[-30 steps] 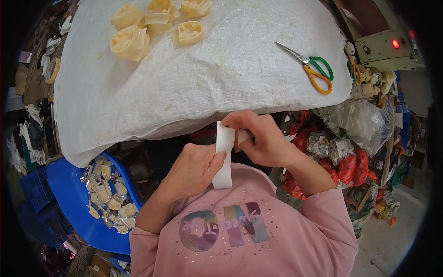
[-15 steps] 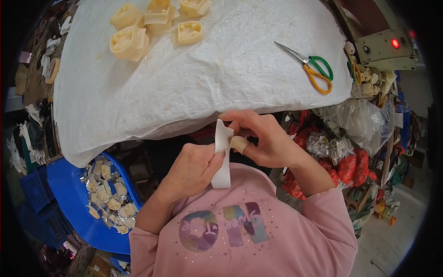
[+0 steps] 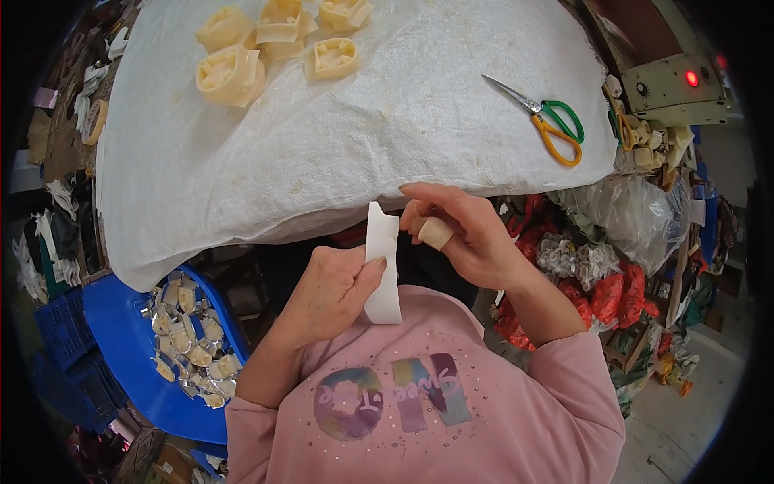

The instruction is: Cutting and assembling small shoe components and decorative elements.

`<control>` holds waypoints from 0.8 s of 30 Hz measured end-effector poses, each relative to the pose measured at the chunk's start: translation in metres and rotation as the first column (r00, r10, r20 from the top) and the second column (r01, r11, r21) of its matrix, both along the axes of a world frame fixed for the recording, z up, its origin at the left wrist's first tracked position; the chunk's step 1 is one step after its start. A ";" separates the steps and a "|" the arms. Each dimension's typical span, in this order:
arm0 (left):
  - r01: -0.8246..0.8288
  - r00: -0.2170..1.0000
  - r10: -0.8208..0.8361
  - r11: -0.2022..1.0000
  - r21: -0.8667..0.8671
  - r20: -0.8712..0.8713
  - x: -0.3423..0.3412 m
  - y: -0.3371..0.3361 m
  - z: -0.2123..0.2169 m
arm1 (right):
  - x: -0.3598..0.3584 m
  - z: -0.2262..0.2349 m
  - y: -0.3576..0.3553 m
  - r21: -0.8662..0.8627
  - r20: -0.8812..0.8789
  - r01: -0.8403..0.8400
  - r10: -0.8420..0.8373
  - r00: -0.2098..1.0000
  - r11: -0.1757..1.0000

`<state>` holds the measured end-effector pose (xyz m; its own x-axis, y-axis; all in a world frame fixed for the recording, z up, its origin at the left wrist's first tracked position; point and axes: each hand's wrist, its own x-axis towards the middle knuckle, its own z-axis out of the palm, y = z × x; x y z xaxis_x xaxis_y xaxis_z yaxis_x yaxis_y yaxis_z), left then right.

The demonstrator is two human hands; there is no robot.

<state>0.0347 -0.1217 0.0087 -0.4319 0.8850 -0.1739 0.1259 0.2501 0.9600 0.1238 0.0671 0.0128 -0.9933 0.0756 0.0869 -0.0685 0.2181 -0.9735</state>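
Observation:
My left hand [image 3: 329, 292] pinches a white strip [image 3: 382, 266] between thumb and fingers, holding it upright in front of my chest. The strip bows slightly and has a notched upper end; whether it is paper or plastic I cannot tell. Just right of its upper part is my right hand [image 3: 468, 234], with the index finger stretched out and the other fingers loosely bent. A beige cover [image 3: 435, 232] wraps the right thumb. Nothing shows in the right hand, which looks slightly apart from the strip.
A white woven sheet [image 3: 387, 121] covers the table ahead. On it lie several cream moulded pieces [image 3: 228, 74] and scissors [image 3: 548, 121] with green and orange handles. A blue tub [image 3: 121, 339] of small cream-and-silver parts stands left. Red bags [image 3: 617, 294] and clear plastic [image 3: 629, 214] are at right.
My right hand has come away from the strip's upper end, and its fingers have loosened. The left hand and the strip have shifted slightly left.

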 end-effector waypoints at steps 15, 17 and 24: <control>0.026 0.995 -0.021 0.998 0.048 -0.100 0.004 0.006 0.003 | -0.006 0.020 -0.003 0.045 0.150 -0.114 0.106 0.983 0.993; 0.036 0.995 -0.032 0.999 0.040 -0.097 0.004 0.005 0.002 | -0.006 0.024 -0.002 0.042 0.163 -0.124 0.115 0.980 0.991; 0.048 0.990 -0.043 0.998 0.036 -0.135 0.005 0.008 0.007 | -0.004 0.019 -0.006 0.167 0.060 -0.133 0.125 0.990 0.977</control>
